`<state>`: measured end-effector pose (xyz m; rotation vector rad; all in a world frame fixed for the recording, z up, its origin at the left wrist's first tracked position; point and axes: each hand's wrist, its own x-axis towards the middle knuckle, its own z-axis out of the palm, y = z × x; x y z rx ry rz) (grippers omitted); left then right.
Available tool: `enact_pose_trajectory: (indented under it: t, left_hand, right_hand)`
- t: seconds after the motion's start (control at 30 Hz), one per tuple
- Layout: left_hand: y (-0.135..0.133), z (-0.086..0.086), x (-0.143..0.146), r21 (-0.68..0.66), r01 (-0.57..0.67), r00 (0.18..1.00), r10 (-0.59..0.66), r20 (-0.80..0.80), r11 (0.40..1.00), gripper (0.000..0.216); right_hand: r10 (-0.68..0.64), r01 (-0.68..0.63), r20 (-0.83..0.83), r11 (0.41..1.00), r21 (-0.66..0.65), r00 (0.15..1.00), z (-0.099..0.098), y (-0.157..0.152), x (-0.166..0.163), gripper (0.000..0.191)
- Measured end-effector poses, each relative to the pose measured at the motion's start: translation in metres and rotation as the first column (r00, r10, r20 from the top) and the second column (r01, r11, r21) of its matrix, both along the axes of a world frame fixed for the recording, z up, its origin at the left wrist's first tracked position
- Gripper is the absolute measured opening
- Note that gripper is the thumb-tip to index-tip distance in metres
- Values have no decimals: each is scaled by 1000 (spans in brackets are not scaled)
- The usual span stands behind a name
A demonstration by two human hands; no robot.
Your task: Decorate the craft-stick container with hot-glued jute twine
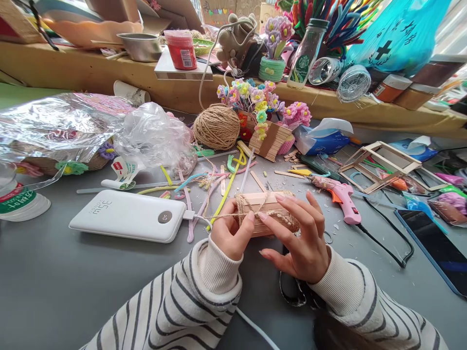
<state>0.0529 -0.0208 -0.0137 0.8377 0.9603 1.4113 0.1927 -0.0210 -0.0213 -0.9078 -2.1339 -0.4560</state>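
Observation:
A small piece made of wooden craft sticks (251, 200), wrapped with twine at both ends, lies on its side in front of me. My left hand (230, 231) is closed around its left end, the thumb pressing twine (224, 215) against the sticks. My right hand (304, 238) rests over the right end with fingers spread, the fingertips touching the sticks and a braided twine band (280, 218). Twine runs left from the piece and up towards a twine ball (216, 127).
A white power bank (127, 216) with a cable lies left, a pink glue gun (339, 194) right, and a phone (434, 248) at the far right. Behind are pipe cleaners (228, 194), a stick basket (268, 141) with fuzzy flowers, and a crowded ledge (175, 90).

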Motion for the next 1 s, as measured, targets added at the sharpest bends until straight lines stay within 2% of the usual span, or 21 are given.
enact_pose_trajectory:
  t: [0.33,1.0]
  left_hand:
    - [0,2,1,0,-20,1000,20,5,1000,20]
    - [0,1,-2,-6,30,1000,-30,-5,1000,24]
  right_hand:
    - [-2,2,-2,1000,4,1000,0,-2,0,37]
    - [23,-23,-34,1000,-4,999,-1,-1,0,38]
